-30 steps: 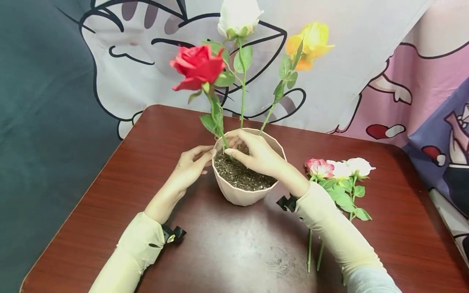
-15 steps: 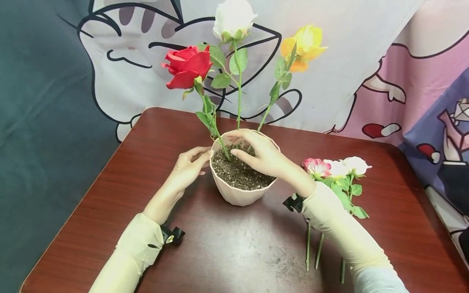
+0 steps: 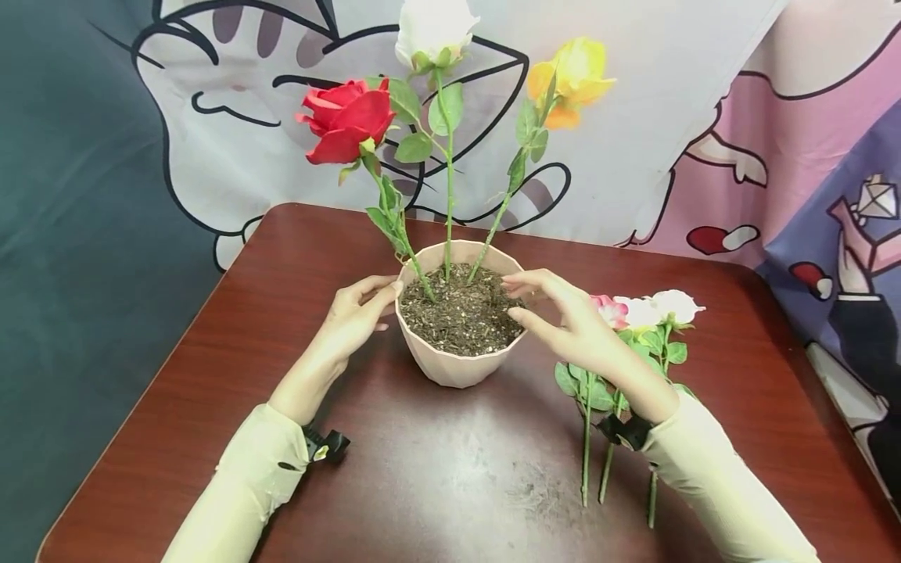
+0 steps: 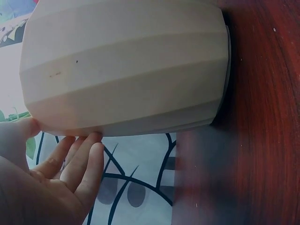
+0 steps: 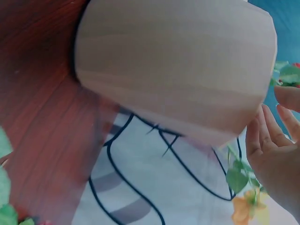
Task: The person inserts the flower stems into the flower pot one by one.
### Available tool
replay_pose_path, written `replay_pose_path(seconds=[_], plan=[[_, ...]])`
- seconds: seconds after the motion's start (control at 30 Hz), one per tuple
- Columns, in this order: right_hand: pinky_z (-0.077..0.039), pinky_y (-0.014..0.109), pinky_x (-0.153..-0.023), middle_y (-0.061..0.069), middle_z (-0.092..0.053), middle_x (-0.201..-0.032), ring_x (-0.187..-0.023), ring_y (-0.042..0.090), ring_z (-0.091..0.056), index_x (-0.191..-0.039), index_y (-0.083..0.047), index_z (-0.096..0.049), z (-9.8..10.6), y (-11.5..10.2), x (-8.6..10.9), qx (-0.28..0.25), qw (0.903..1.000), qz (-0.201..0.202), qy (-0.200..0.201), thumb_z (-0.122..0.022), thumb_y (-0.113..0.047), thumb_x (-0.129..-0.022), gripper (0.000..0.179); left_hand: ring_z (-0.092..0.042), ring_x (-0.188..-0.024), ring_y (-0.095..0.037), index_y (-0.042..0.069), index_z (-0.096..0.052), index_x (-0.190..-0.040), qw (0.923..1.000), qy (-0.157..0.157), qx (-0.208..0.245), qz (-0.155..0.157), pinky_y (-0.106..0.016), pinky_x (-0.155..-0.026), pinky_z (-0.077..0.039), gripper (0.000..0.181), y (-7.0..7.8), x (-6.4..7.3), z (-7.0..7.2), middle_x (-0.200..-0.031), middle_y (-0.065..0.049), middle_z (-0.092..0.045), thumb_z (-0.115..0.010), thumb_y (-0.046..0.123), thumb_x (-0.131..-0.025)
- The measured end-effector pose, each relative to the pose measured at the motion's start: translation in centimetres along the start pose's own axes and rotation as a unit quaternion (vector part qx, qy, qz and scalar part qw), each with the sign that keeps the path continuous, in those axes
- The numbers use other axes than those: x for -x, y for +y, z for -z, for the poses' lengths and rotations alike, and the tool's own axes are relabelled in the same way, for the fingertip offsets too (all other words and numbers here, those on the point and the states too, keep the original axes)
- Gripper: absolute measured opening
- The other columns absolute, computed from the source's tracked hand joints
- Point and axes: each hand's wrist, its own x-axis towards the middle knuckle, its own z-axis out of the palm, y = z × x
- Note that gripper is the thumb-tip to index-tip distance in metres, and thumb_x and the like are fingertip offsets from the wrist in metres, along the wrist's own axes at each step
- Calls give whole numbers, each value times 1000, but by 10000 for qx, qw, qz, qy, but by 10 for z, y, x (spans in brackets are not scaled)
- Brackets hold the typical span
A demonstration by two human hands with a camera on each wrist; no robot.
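Pot (image 3: 456, 369) likely stiff, hefty; hold by outer wall (image 4: 126, 79). Left hand (image 3: 354, 317) touches it, fingers extended; right hand (image 3: 573, 324) over edge, fingers apart. Stems (image 3: 450, 199) probably bend.

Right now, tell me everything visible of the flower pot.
The flower pot is pinkish-beige, faceted, perhaps plastic, with a small brown mark. Upright on the table, it holds dark soil bearing three flowers. The left hand touches it; the right hand is at its opposite side, contact unclear.
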Motion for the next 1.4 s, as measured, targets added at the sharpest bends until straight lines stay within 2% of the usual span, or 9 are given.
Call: replay_pose_path(seconds=[0.23, 0.4, 0.53, 0.67, 0.77, 0.87, 1.0, 1.2, 1.4], plan=[[-43, 18, -88, 7, -64, -110, -100, 11, -59, -119, -7, -59, 15, 4, 32, 150, 9992, -308, 215, -68, 5, -80, 41, -61, -105, -21, 11, -57, -126, 10000, -13, 44, -17, -45, -82, -50, 39, -1, 0, -1, -122, -10, -61, -54, 33, -94], [-46, 17, -79, 4, -66, -106, -93, 5, -58, -113, -8, -63, 20, 20, 67, 589, 9955, -644, 376, -72, 5, -76, 40, -62, -105, -20, 10, -57, -126, 10000, 39, 55, 1, -36, -79, -51, 39, -1, 0, 0, -121, -11, -62, -54, 33, -94], [-47, 16, -70, 5, -68, -96, -85, 0, -60, -109, -6, -65, 21, 40, 96, 865, 9876, -1161, 608, -73, 5, -76, 35, -61, -106, -21, 10, -56, -127, 10000, 47, 71, 41, -37, -83, -51, 40, 0, 1, 2, -122, -11, -61, -54, 33, -94], [-46, 13, -64, 6, -69, -89, -78, -4, -59, -107, -4, -64, 24, 51, 117, 828, 9782, -1763, 719, -70, 2, -80, 29, -61, -106, -20, 10, -56, -127, 9999, 23, 104, 67, -36, -82, -51, 41, -1, 1, 1, -123, -10, -61, -54, 34, -94], [-47, 15, -60, 4, -69, -86, -72, -3, -60, -108, -4, -63, 24, 55, 130, 865, 9736, -2048, 527, -71, -3, -81, 28, -61, -107, -20, 10, -56, -127, 9999, 12, 121, 82, -32, -78, -52, 41, -1, 0, 0, -123, -10, -61, -55, 35, -94], [-48, 20, -51, 4, -67, -79, -60, 1, -60, -107, -2, -62, 21, 57, 140, 716, 9667, -2452, 165, -73, -8, -80, 30, -61, -107, -20, 10, -56, -127, 9999, -3, 104, 94, -31, -77, -52, 42, -1, -1, 0, -123, -10, -61, -55, 36, -94], [-48, 26, -44, 0, -64, -68, -48, 7, -57, -104, -1, -60, 15, 58, 147, 401, 9502, -3070, -362, -76, -18, -78, 35, -61, -107, -21, 10, -55, -128, 9999, 29, 88, 102, -34, -79, -52, 43, -2, -1, 0, -124, -10, -60, -55, 37, -94], [-49, 24, -48, -2, -65, -61, -50, 10, -61, -100, 0, -62, 11, 57, 147, 455, 9258, -3632, -943, -77, -24, -77, 37, -61, -107, -21, 10, -55, -127, 9997, 50, 187, 118, -32, -76, -52, 42, -2, 0, -1, -124, -11, -60, -55, 35, -94], [-48, 25, -52, -1, -66, -60, -54, 12, -64, -99, -1, -59, 10, 54, 143, 233, 9031, -4092, -1283, -76, -25, -78, 36, -60, -108, -22, 10, -56, -127, 9997, 23, 242, 90, -29, -74, -52, 40, -1, 0, -2, -123, -11, -61, -55, 34, -94]])
